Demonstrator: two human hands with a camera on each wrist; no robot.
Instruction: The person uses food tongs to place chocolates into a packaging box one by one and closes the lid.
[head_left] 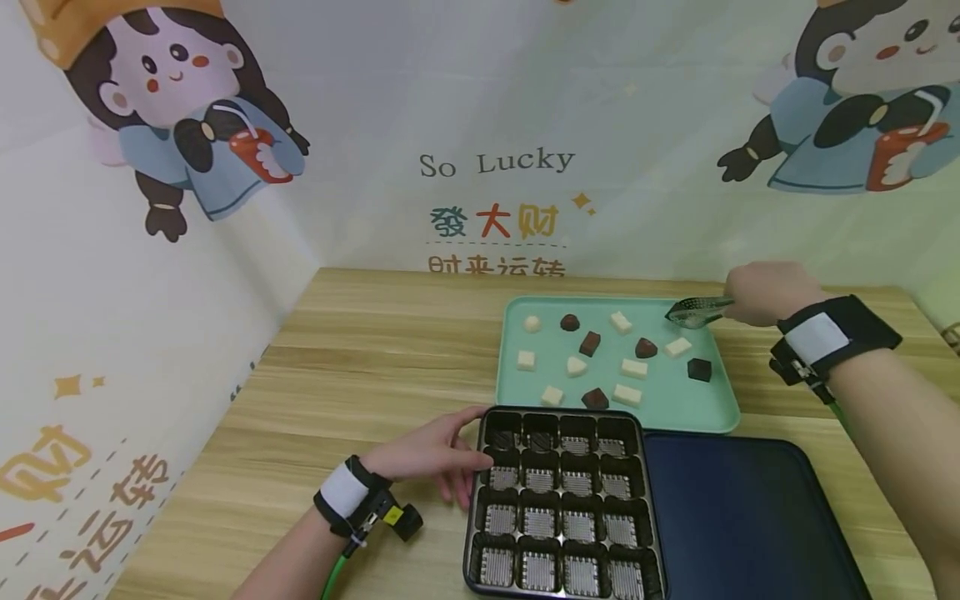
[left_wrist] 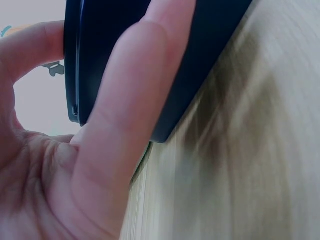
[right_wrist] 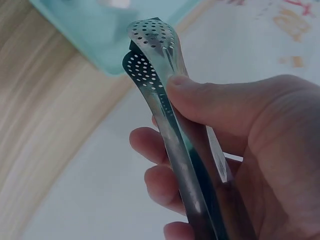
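My right hand (head_left: 772, 293) grips metal tongs (right_wrist: 182, 150) with perforated ends, above the far right corner of a mint-green tray (head_left: 720, 408). A dark chocolate piece (right_wrist: 133, 46) shows between the tong ends, mostly hidden by them. White and dark chocolates in various shapes, such as a dark square (head_left: 700, 370) and a white bar (head_left: 633, 367), lie spread over the tray. My left hand (head_left: 427, 454) holds the far left corner of a black compartment box (head_left: 564, 493), thumb and fingers at its rim and side. Dark pieces (head_left: 540, 439) sit in its two far left compartments.
A dark blue flat panel (head_left: 738, 508) lies directly right of the box. The box's far edge overlaps the tray's near edge in the head view. A printed backdrop (head_left: 495, 108) stands behind the wooden table (head_left: 375, 358) and along its left side.
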